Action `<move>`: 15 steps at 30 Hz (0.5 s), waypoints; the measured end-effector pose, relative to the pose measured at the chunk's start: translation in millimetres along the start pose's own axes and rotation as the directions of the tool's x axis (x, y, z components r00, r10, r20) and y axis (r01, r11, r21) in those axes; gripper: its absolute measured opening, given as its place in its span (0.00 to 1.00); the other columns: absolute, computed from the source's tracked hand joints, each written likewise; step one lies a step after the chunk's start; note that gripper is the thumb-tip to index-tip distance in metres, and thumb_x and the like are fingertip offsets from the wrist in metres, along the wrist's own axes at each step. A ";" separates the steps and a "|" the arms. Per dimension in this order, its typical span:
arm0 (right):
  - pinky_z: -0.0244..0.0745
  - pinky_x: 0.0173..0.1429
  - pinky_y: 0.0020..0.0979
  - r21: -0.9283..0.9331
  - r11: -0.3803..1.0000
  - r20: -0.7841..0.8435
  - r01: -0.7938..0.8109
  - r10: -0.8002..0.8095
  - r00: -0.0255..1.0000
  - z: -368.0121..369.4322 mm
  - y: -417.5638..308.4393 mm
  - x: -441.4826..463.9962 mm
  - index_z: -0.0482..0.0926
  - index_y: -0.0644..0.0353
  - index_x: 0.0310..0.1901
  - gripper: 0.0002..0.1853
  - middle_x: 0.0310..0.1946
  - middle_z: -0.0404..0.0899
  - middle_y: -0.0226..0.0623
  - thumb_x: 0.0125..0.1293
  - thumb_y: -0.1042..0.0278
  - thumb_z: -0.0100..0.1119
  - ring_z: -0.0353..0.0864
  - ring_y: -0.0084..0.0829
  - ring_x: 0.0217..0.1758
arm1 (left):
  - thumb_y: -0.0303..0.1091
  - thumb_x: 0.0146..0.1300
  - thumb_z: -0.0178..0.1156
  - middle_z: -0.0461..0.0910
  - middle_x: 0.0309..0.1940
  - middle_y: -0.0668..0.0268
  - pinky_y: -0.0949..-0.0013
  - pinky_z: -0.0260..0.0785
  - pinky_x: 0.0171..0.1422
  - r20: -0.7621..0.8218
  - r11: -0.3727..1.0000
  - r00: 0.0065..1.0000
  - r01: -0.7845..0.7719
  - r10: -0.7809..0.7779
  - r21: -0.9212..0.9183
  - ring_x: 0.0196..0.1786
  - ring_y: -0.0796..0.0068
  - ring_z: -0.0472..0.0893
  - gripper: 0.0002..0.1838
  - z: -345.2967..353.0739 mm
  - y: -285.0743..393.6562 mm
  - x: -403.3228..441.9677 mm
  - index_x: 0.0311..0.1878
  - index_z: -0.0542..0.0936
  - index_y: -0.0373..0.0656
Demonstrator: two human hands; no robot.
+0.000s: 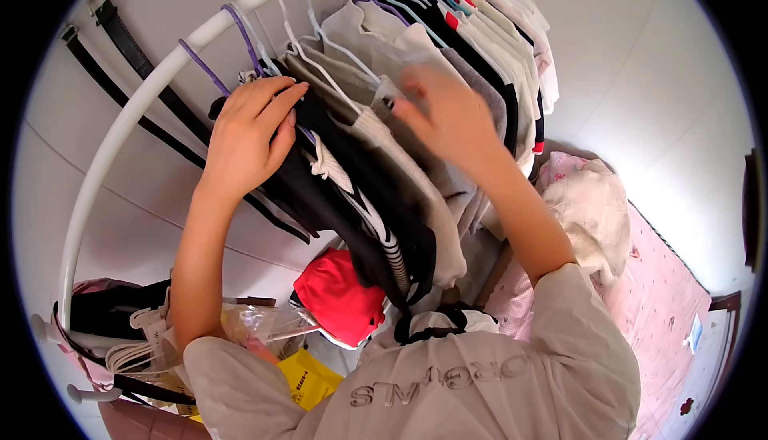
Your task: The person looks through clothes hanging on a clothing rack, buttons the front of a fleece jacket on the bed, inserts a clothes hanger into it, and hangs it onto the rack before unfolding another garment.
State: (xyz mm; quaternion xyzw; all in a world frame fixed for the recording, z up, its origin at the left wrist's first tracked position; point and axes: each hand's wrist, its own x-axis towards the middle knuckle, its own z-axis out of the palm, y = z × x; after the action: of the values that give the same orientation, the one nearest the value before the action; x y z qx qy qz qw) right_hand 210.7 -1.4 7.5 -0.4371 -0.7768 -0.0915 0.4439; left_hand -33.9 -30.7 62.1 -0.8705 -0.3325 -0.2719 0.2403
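My left hand (252, 132) lies over the shoulder of a black garment (344, 176) on a hanger, its fingers bent over the top and the thumb pressed to the side. A striped knit piece with a white knotted cord (324, 160) hangs in the black cloth's folds. Beside it hangs a beige knit garment (400, 156) on a white hanger (292, 36). My right hand (452, 116) is partly blurred, thumb apart from the fingers, close to the shoulder of a grey-beige garment (392, 92) on another pale hanger (312, 16). Whether it touches the cloth I cannot tell.
A curved white rail (164, 80) carries the clothes, with several more shirts (496, 64) packed at the far end. Two black belts (152, 72) hang behind the rail at left. Below are a red cloth (340, 296), a yellow packet (308, 380) and a pink bed (648, 312).
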 end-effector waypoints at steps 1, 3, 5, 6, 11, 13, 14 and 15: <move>0.72 0.32 0.39 -0.026 0.999 -0.150 0.035 -0.039 0.988 -1.9 8.3 2.5 0.70 0.62 0.36 0.16 0.29 0.76 0.41 0.51 0.60 0.58 0.76 0.41 0.34 | 0.22 0.49 0.51 0.73 0.44 0.58 0.63 0.63 0.51 -0.002 1.000 1.000 0.005 -0.005 0.003 0.46 0.59 0.72 0.17 0.0 0.1 -0.3 0.46 0.74 0.38; 0.72 0.32 0.38 -0.205 0.977 -0.101 -0.055 0.035 0.994 -6.8 22.8 3.9 0.70 0.61 0.36 0.17 0.31 0.76 0.40 0.50 0.59 0.59 0.75 0.39 0.37 | 0.22 0.49 0.51 0.73 0.45 0.58 0.63 0.63 0.51 -0.002 1.000 1.000 0.014 -0.014 0.000 0.46 0.58 0.72 0.17 0.4 0.5 -1.4 0.46 0.74 0.38; 0.72 0.31 0.37 -0.312 0.949 -0.057 -0.045 0.028 0.998 -6.4 37.0 3.6 0.70 0.61 0.35 0.15 0.27 0.75 0.40 0.50 0.62 0.58 0.76 0.38 0.33 | 0.22 0.50 0.51 0.73 0.45 0.58 0.62 0.63 0.52 0.004 1.000 1.000 0.016 -0.016 -0.007 0.46 0.58 0.72 0.17 -0.5 0.3 -0.9 0.46 0.74 0.38; 0.72 0.32 0.37 -0.318 0.947 0.033 -0.044 0.057 0.998 -1.9 40.2 4.4 0.70 0.61 0.37 0.15 0.27 0.75 0.40 0.51 0.63 0.57 0.76 0.40 0.33 | 0.23 0.49 0.52 0.73 0.43 0.58 0.62 0.64 0.51 -0.013 1.000 1.000 0.008 -0.008 -0.003 0.45 0.59 0.73 0.16 -0.6 0.5 -0.2 0.45 0.75 0.38; 0.69 0.33 0.40 -0.146 0.989 0.180 -0.004 0.031 0.983 -1.6 24.9 5.7 0.71 0.60 0.41 0.13 0.25 0.75 0.43 0.53 0.68 0.54 0.75 0.45 0.29 | 0.24 0.49 0.53 0.73 0.41 0.59 0.62 0.65 0.49 -0.054 1.000 0.999 -0.008 0.008 0.010 0.43 0.60 0.74 0.15 2.1 0.8 0.2 0.43 0.75 0.38; 0.69 0.33 0.40 -0.031 0.999 0.171 0.017 -0.012 0.985 -8.6 17.8 -4.5 0.71 0.60 0.41 0.13 0.25 0.75 0.44 0.53 0.69 0.53 0.74 0.46 0.29 | 0.24 0.48 0.53 0.73 0.41 0.59 0.62 0.65 0.49 -0.054 1.000 0.999 -0.003 0.004 0.015 0.43 0.60 0.74 0.15 1.5 1.2 -0.4 0.43 0.75 0.39; 0.69 0.33 0.40 0.026 0.999 0.168 0.029 -0.034 0.985 -11.9 15.8 -9.9 0.71 0.59 0.41 0.12 0.25 0.74 0.45 0.54 0.70 0.52 0.74 0.47 0.29 | 0.24 0.48 0.53 0.73 0.41 0.59 0.62 0.65 0.49 -0.054 1.000 0.999 0.001 0.000 0.016 0.43 0.60 0.74 0.15 1.8 1.4 -0.2 0.43 0.75 0.39; 0.69 0.34 0.38 0.082 0.996 0.158 0.043 -0.055 0.986 -14.0 15.0 -15.0 0.71 0.60 0.42 0.13 0.26 0.75 0.42 0.54 0.69 0.53 0.75 0.45 0.29 | 0.24 0.48 0.53 0.73 0.41 0.59 0.62 0.65 0.49 -0.060 1.000 0.998 0.001 0.000 0.017 0.43 0.60 0.74 0.15 2.4 1.3 0.3 0.43 0.75 0.39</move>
State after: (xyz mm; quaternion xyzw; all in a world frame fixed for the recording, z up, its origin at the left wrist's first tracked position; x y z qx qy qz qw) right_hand 234.0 -8.8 0.6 -0.4061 -0.8235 -0.0366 0.3944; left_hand -32.0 -29.9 60.3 -0.8598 -0.3278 -0.2951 0.2572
